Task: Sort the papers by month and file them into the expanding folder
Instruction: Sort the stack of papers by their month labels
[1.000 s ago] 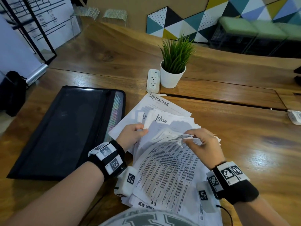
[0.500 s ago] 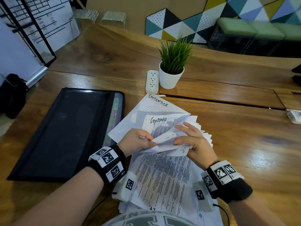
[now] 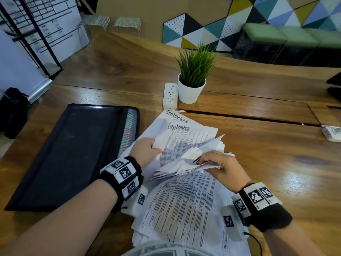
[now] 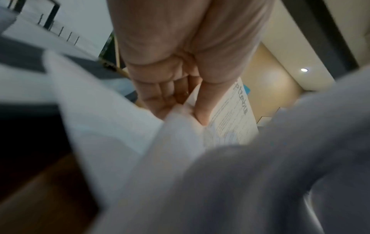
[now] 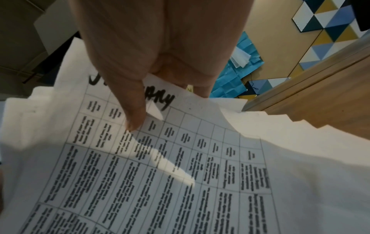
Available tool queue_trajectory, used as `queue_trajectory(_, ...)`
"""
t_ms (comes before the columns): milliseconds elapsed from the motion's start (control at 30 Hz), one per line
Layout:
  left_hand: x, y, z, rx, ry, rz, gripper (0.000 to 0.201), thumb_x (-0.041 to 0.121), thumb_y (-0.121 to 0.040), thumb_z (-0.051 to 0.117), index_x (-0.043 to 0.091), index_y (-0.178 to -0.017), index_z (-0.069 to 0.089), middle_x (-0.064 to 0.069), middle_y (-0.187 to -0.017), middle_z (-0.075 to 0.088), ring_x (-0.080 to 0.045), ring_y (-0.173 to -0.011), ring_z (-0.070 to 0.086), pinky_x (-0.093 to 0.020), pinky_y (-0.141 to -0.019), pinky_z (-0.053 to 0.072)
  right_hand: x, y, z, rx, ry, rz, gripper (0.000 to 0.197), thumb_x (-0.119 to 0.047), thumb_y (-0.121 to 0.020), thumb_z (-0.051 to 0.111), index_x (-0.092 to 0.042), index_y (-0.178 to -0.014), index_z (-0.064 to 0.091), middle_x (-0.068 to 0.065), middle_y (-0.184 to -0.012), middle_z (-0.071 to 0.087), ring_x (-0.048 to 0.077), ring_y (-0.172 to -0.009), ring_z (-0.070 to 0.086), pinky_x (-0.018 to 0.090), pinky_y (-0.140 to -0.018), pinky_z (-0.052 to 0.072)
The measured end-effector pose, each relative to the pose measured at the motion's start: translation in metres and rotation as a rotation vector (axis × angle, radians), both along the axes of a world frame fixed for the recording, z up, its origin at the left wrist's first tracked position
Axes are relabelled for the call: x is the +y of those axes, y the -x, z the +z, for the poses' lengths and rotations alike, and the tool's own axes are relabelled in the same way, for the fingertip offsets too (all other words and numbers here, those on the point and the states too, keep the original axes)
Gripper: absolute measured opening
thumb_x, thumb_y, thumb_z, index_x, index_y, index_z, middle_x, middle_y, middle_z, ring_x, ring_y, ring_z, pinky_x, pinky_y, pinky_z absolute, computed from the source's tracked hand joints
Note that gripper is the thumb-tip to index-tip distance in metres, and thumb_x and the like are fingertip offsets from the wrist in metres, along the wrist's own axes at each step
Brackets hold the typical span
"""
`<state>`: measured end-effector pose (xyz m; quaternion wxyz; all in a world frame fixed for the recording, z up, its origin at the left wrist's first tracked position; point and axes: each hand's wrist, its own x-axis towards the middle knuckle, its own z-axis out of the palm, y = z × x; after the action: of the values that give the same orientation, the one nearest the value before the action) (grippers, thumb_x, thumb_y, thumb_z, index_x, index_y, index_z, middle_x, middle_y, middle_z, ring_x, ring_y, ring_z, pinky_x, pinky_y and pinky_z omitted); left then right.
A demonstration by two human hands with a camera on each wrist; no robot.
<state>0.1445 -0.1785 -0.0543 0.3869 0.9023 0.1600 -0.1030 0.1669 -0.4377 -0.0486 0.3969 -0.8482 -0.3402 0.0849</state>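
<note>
A fanned stack of printed papers (image 3: 184, 209) lies on the wooden table in front of me. My left hand (image 3: 156, 149) pinches the left edge of a sheet headed "September" (image 3: 191, 137), which lies over another September sheet (image 3: 175, 117). In the left wrist view, the left hand (image 4: 188, 114) has that paper edge between thumb and fingers. My right hand (image 3: 203, 159) grips the bent-up top edges of several sheets. In the right wrist view, the right hand (image 5: 166, 109) has its thumb on a table-printed sheet (image 5: 180, 174) with a partly hidden handwritten heading. The black expanding folder (image 3: 70, 154) lies shut-looking at left.
A potted green plant (image 3: 192, 85) and a white power strip (image 3: 170, 95) stand just beyond the papers. A small white device (image 3: 332, 133) sits at the table's right edge. Bare wooden table (image 3: 267, 172) lies to the right of my hands.
The sheets in my right hand have folded lower, toward me. A second September sheet held by my left hand is now uncovered, spread flat over the first one.
</note>
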Motion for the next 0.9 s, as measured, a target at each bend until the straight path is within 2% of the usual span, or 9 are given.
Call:
queue_trajectory(67,0.003,-0.020,0.006,-0.021,-0.110,-0.008,0.017,0.020,-0.088,0.060,0.003,-0.085,0.064,-0.006,-0.084,0.057,-0.023,-0.084,0.054,-0.020,-0.058,0.034,-0.001,-0.002,0.003,0.020,0.008,0.014,0.026,0.002,-0.078,0.069,-0.019,-0.094,0.068,-0.009,-0.093,0.066,0.004,-0.091,0.062,0.020,-0.081,0.049)
queue_trajectory(167,0.013,-0.051,-0.002,0.099,-0.283,-0.016,0.037,0.026,-0.086,0.060,0.003,-0.114,0.062,-0.014,-0.128,0.053,-0.030,-0.113,0.053,-0.032,-0.089,0.044,-0.002,-0.004,0.005,0.065,0.032,0.004,0.026,0.000,-0.079,0.068,-0.017,-0.098,0.068,-0.008,-0.097,0.067,0.006,-0.096,0.063,0.030,-0.087,0.051)
queue_trajectory(367,0.022,-0.075,-0.013,0.354,-0.502,-0.122,0.054,0.041,-0.082,0.061,0.014,-0.128,0.053,-0.010,-0.129,0.053,-0.031,-0.117,0.050,-0.042,-0.100,0.041,0.002,-0.006,0.006,0.070,0.031,-0.006,0.023,-0.004,-0.081,0.068,-0.018,-0.098,0.068,-0.009,-0.097,0.067,0.007,-0.096,0.063,0.036,-0.086,0.052)
queue_trajectory(467,0.025,-0.076,-0.015,0.411,-0.475,-0.140,0.064,0.043,-0.084,0.062,0.012,-0.137,0.044,-0.009,-0.133,0.051,-0.030,-0.118,0.052,-0.037,-0.095,0.045,0.007,-0.009,0.007,0.050,0.046,-0.001,0.023,-0.005,-0.082,0.068,-0.021,-0.098,0.068,-0.013,-0.097,0.066,0.004,-0.095,0.062,0.033,-0.086,0.051)
queue_trajectory(567,0.023,-0.077,-0.012,0.351,-0.340,-0.127,0.051,0.029,-0.087,0.063,0.002,-0.129,0.051,-0.011,-0.127,0.057,-0.026,-0.111,0.056,-0.028,-0.079,0.045,0.011,-0.013,0.006,0.072,0.075,0.006,0.021,-0.006,-0.083,0.066,-0.019,-0.100,0.068,-0.008,-0.098,0.067,0.012,-0.096,0.063,0.038,-0.085,0.051)
queue_trajectory(667,0.023,-0.075,0.004,0.129,-0.323,-0.086,0.012,0.015,-0.083,0.059,0.005,-0.075,0.058,-0.011,-0.084,0.061,-0.025,-0.078,0.055,-0.025,-0.056,0.038,0.015,-0.017,0.006,0.080,0.103,0.007,0.022,-0.008,-0.084,0.066,-0.020,-0.102,0.068,-0.007,-0.100,0.067,0.015,-0.097,0.063,0.038,-0.087,0.051)
queue_trajectory(700,0.025,-0.074,0.013,0.067,-0.336,-0.076,0.022,0.011,-0.082,0.057,0.007,-0.062,0.049,-0.008,-0.068,0.053,-0.024,-0.069,0.051,-0.025,-0.050,0.032,0.015,-0.019,0.007,0.071,0.116,0.006,0.022,-0.009,-0.085,0.066,-0.020,-0.104,0.068,-0.006,-0.101,0.067,0.014,-0.098,0.062,0.037,-0.087,0.050)
queue_trajectory(767,0.031,-0.069,0.036,-0.036,-0.372,-0.089,0.024,0.009,-0.082,0.055,0.003,-0.059,0.047,-0.006,-0.059,0.044,-0.023,-0.060,0.047,-0.026,-0.047,0.032,0.016,-0.023,0.007,0.053,0.143,0.004,0.022,-0.012,-0.085,0.066,-0.020,-0.106,0.068,-0.005,-0.104,0.068,0.013,-0.100,0.062,0.034,-0.089,0.050)
queue_trajectory(900,0.048,-0.063,0.079,-0.218,-0.444,-0.117,0.022,0.015,-0.084,0.055,-0.004,-0.074,0.059,-0.015,-0.073,0.055,-0.031,-0.073,0.056,-0.034,-0.066,0.050,0.025,-0.030,0.005,0.026,0.178,-0.003,0.024,-0.013,-0.086,0.066,-0.017,-0.110,0.067,-0.002,-0.107,0.067,0.015,-0.100,0.061,0.031,-0.089,0.048)
